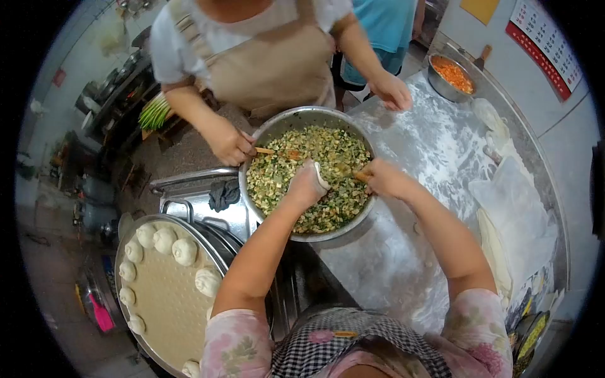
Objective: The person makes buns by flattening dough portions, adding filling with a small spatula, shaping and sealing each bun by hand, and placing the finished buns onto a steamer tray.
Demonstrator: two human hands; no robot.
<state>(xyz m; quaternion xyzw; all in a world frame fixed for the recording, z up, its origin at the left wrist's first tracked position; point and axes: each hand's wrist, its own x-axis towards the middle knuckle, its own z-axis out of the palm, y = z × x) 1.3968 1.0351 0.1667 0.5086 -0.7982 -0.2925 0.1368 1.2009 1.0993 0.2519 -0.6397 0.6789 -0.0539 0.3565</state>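
A large metal bowl [249, 200] holds chopped green and pale filling [283, 170]. Over the filling, my left hand [305, 187] is cupped around a dough wrapper [322, 177], whose white edge shows at the fingers. At the bowl's right rim, my right hand [386, 179] grips the wooden handle of a small tool [362, 176]; its far end is blurred over the filling. Across from me, a person's hand [230, 143] holds another wooden-handled tool [265, 150] at the left rim.
Left of me, a round steamer tray [167, 296] carries several shaped buns [184, 251] around its edge. The floury metal table [403, 246] bears a bowl of orange filling [452, 75] and a white cloth or sheet [513, 208]. A dark rag [224, 194] lies beside the bowl.
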